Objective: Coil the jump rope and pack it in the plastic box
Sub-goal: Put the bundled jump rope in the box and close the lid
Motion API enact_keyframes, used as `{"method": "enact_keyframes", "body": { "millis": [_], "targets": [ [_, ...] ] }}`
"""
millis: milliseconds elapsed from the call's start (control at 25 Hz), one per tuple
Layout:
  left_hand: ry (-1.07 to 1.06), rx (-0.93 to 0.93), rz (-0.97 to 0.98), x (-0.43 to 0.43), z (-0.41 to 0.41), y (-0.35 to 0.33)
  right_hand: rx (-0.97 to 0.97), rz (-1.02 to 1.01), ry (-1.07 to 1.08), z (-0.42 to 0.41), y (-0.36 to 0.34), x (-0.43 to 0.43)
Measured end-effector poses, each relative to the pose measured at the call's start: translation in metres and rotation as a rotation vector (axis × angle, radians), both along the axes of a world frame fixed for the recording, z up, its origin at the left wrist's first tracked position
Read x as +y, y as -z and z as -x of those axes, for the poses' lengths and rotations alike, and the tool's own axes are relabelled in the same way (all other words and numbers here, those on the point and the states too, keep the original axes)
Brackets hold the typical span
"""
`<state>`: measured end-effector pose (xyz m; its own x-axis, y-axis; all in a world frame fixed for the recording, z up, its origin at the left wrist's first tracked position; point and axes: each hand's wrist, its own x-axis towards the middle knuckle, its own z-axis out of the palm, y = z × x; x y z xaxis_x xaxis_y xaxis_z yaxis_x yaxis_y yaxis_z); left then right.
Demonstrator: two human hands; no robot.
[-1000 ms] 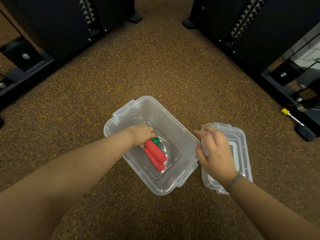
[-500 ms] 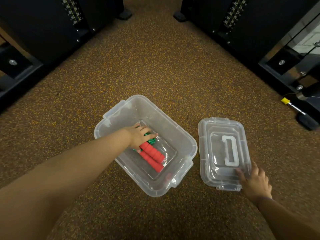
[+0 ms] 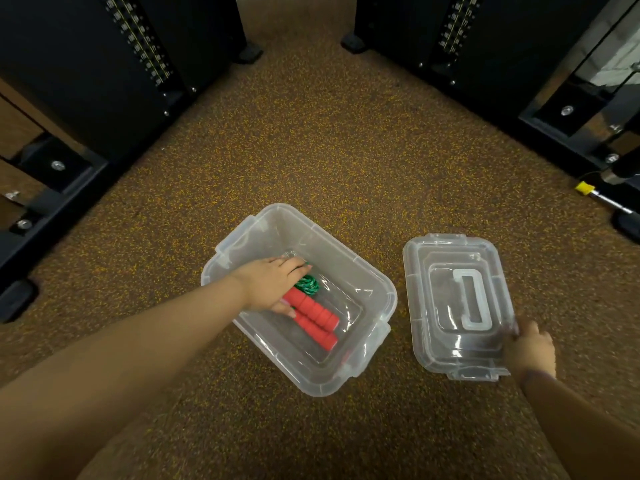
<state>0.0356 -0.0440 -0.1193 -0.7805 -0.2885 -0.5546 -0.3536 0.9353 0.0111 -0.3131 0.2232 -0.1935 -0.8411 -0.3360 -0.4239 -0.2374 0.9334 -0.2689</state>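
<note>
The clear plastic box (image 3: 374, 282) sits open on the brown floor (image 3: 346, 150). It looks light and a bit slippery. Its lid (image 3: 429, 344) lies just beside it. The right hand (image 3: 531, 351) touches the lid's near corner, fingers bent on the edge, a good place to lift. The left hand (image 3: 273, 285) lies flat, fingers together, on the jump rope (image 3: 313, 308) inside the box. The rope is soft and springy; its red handles are stiff.

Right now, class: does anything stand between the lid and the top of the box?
Yes. The left hand reaches over the box rim, resting on the rope inside. The lid lies beside the box, the right hand at its near corner.
</note>
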Motion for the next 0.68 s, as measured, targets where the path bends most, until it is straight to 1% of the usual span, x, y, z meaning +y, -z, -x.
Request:
{"method": "enact_keyframes", "body": {
  "millis": [80,120,240,320,400,480,520,600,640,680],
  "targets": [
    [-0.018,0.017,0.004,0.002,-0.005,-0.011,-0.029,-0.056,-0.074,0.006,-0.004,-0.002],
    [-0.024,0.024,0.003,0.003,-0.007,-0.017,-0.056,-0.074,-0.078,0.009,-0.007,-0.005],
    [-0.096,0.064,-0.011,0.007,-0.010,-0.037,-0.105,-0.103,0.011,0.013,-0.009,-0.016],
    [-0.227,0.116,-0.045,0.015,-0.007,-0.050,-0.124,-0.114,0.069,0.010,-0.011,-0.022],
    [-0.423,0.212,-0.111,0.026,0.000,-0.060,-0.159,-0.124,0.070,0.010,-0.007,-0.022],
    [-0.646,0.382,-0.204,0.042,0.011,-0.067,-0.246,-0.123,0.087,0.017,-0.001,-0.018],
    [-0.755,0.499,-0.248,0.053,0.019,-0.071,-0.288,-0.124,0.080,0.021,0.002,-0.017],
    [-0.955,0.789,-0.310,0.083,0.041,-0.077,-0.342,-0.132,0.025,0.023,0.000,-0.019],
    [-1.021,0.919,-0.331,0.101,0.054,-0.079,-0.371,-0.147,-0.025,0.020,-0.006,-0.021],
    [-1.045,1.001,-0.363,0.121,0.068,-0.079,-0.395,-0.164,-0.063,0.015,-0.013,-0.024]
  ]
}}
